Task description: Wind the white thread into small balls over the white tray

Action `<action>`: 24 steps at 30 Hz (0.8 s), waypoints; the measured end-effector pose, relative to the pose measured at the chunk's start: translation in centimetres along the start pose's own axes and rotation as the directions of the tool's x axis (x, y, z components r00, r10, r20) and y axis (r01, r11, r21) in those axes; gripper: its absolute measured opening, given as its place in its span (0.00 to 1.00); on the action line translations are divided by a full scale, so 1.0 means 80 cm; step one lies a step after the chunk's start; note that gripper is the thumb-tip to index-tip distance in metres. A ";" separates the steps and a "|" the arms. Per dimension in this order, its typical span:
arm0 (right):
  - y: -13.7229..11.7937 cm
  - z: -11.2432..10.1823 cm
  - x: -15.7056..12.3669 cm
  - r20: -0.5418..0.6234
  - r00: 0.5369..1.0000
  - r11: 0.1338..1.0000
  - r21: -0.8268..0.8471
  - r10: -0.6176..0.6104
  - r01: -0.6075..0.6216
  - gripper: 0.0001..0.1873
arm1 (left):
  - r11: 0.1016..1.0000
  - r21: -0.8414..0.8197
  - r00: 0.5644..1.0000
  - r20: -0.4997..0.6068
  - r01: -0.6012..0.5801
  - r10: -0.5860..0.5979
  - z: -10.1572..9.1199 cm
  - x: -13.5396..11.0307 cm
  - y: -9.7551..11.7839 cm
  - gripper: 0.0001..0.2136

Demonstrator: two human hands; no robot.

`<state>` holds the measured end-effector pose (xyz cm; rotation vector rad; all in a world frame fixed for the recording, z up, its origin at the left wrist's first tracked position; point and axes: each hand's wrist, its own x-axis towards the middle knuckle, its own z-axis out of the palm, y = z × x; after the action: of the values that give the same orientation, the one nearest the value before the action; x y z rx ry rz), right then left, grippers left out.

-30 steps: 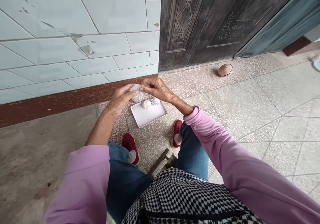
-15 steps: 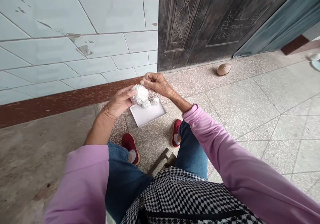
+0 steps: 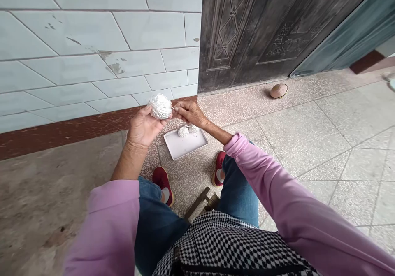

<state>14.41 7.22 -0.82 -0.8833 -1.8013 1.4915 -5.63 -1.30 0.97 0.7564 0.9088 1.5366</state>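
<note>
My left hand [image 3: 142, 124] holds a white ball of thread [image 3: 159, 106] up in its fingertips, above the floor. My right hand [image 3: 190, 112] is just right of the ball, fingers pinched together on a thin strand that runs to it. Below both hands a white rectangular tray [image 3: 185, 146] lies on the floor between my feet. Two smaller white thread balls [image 3: 184, 131] rest at the tray's far edge, partly under my right hand.
A tiled wall [image 3: 92, 62] with a red-brown skirting stands ahead, a dark carved door [image 3: 262, 25] to its right. A small round tan object [image 3: 278, 90] lies by the door. My red shoes [image 3: 162, 183] flank a wooden stool leg [image 3: 199, 198].
My left hand has lifted the thread ball up and to the left, away from my right hand, which has dropped a little and now pinches the strand.
</note>
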 end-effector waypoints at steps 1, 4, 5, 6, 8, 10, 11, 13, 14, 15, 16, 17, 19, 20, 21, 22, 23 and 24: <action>-0.001 0.003 0.001 0.005 1.000 0.998 -0.049 -0.024 0.025 0.21 | 1.000 0.000 1.000 -0.013 -0.003 0.003 0.000 -0.001 0.001 0.26; -0.005 0.011 -0.001 0.037 0.994 0.976 -0.188 -0.102 0.107 0.22 | 0.999 0.026 0.998 -0.049 -0.026 0.027 -0.001 -0.001 0.003 0.26; -0.006 0.012 -0.002 0.048 0.993 0.969 -0.218 -0.112 0.119 0.21 | 0.998 0.040 0.997 -0.058 -0.040 0.043 -0.002 0.000 0.003 0.26; -0.007 0.014 -0.004 0.059 0.992 0.962 -0.241 -0.115 0.126 0.20 | 0.997 0.056 0.996 -0.066 -0.053 0.057 -0.004 0.001 0.002 0.26; -0.010 0.017 -0.009 0.094 0.989 0.950 -0.279 -0.115 0.137 0.19 | 0.992 0.104 0.992 -0.096 -0.068 0.078 -0.008 0.004 0.000 0.28; -0.013 0.019 -0.013 0.150 0.982 0.935 -0.316 -0.119 0.161 0.19 | 0.979 0.190 0.981 -0.159 -0.079 0.110 -0.015 0.008 -0.002 0.31; -0.014 0.020 -0.014 0.179 0.977 0.927 -0.332 -0.121 0.175 0.20 | 0.964 0.250 0.971 -0.195 -0.087 0.138 -0.018 0.009 -0.003 0.32; -0.016 0.020 -0.014 0.217 0.969 0.917 -0.352 -0.117 0.189 0.20 | 0.920 0.379 0.954 -0.225 -0.101 0.198 -0.023 0.010 -0.004 0.33; -0.016 0.019 -0.013 0.216 0.969 0.916 -0.355 -0.116 0.189 0.19 | 0.896 0.433 0.957 -0.207 -0.096 0.202 -0.025 0.008 -0.003 0.33; -0.016 0.017 -0.011 0.197 0.973 0.917 -0.353 -0.120 0.185 0.19 | 0.879 0.470 0.969 -0.171 -0.078 0.178 -0.026 0.004 -0.003 0.32; -0.016 0.015 -0.008 0.166 0.978 0.922 -0.344 -0.127 0.178 0.18 | 0.871 0.489 0.984 -0.125 -0.050 0.126 -0.026 -0.001 -0.002 0.32; -0.016 0.014 -0.005 0.131 0.983 0.930 -0.328 -0.131 0.168 0.18 | 0.873 0.487 0.995 -0.078 -0.014 0.060 -0.025 -0.006 -0.001 0.31; -0.014 0.012 0.002 0.062 0.989 0.951 -0.274 -0.135 0.147 0.21 | 0.898 0.436 0.998 -0.018 0.062 -0.061 -0.023 -0.017 0.002 0.33; -0.014 0.013 0.004 0.035 0.990 0.962 -0.235 -0.134 0.138 0.23 | 0.913 0.397 0.995 -0.013 0.094 -0.096 -0.022 -0.022 0.003 0.34; -0.013 0.014 0.006 0.015 0.991 0.973 -0.188 -0.131 0.132 0.25 | 0.928 0.355 0.993 -0.019 0.115 -0.115 -0.021 -0.025 0.004 0.35; -0.013 0.017 0.008 0.001 0.992 0.984 -0.132 -0.125 0.124 0.26 | 0.941 0.315 0.992 -0.030 0.123 -0.120 -0.021 -0.027 0.005 0.36; -0.013 0.021 0.008 -0.009 0.993 0.991 -0.069 -0.115 0.114 0.26 | 0.952 0.282 0.993 -0.039 0.120 -0.113 -0.022 -0.028 0.005 0.36; -0.013 0.025 0.008 -0.007 0.995 0.995 -0.007 -0.102 0.102 0.25 | 0.961 0.255 0.994 -0.042 0.106 -0.098 -0.022 -0.028 0.005 0.37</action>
<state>12.31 6.50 -0.09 -0.7867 -1.8191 1.4169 -7.01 -3.80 0.49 0.8595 1.1669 1.3571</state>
